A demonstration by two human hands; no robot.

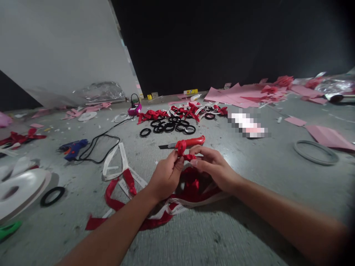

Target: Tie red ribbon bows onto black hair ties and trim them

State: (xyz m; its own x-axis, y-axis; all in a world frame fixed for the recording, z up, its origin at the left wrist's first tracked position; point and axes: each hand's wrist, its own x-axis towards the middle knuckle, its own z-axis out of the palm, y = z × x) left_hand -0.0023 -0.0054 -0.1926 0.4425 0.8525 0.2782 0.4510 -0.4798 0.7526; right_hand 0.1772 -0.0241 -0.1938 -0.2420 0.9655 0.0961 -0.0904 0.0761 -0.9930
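A red ribbon (181, 147) is held up in a loop between my two hands, just above the floor. My left hand (167, 175) is closed, pinching the base of the loop between thumb and fingers. My right hand (213, 166) is closed too, its thumb and fingertips on a short red length to the right. Below them lie tangled red ribbon and white printed ribbon (179, 210), partly hidden by my hands and forearms. Right behind my fingers rests a utility knife (191, 142) with a red handle, its dark blade pointing left.
Black rings (169, 127) lie heaped beyond the knife, before a row of red bows (154, 115). At left are a blue glue gun (73, 148) with its cord, a single black ring (52, 196) and a white ribbon roll (24, 184). Pink paper (235, 95) and a grey hoop (316, 152) lie at right.
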